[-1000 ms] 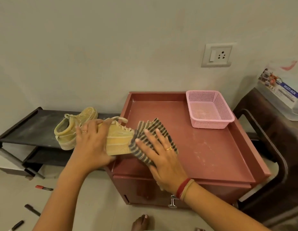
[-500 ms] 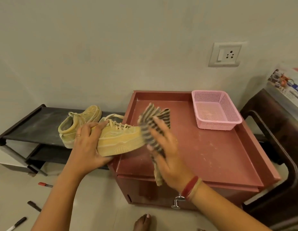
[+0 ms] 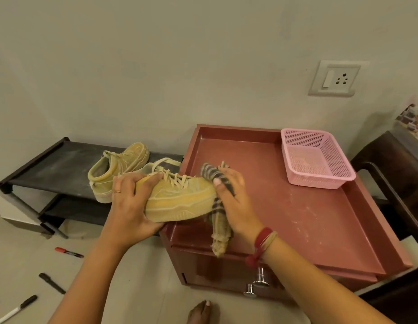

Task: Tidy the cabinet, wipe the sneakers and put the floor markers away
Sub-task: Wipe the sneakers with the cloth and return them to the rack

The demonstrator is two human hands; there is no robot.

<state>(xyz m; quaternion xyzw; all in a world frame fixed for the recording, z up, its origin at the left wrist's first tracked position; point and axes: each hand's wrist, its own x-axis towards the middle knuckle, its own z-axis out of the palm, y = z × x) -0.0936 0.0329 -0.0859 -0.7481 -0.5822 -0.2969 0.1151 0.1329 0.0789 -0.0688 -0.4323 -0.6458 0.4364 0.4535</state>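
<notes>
One yellow sneaker (image 3: 180,199) at frame centre: left hand (image 3: 130,206) grip closed round its heel, right hand (image 3: 236,202) grip wrapping striped cloth (image 3: 221,232) over the toe. Second sneaker (image 3: 116,169) on black rack (image 3: 51,164), centre left. Red marker (image 3: 68,252) on floor, lower left. Pink basket (image 3: 315,160) on cabinet (image 3: 297,218) worktop, right.

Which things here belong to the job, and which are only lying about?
Job: held sneaker, striped cloth, second sneaker, cabinet, floor markers.
Lying about: pink basket (use unclear), wall socket, dark chair, black rack.

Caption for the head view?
Left hand holds a tan sneaker; right hand presses a striped cloth on its toe.
</notes>
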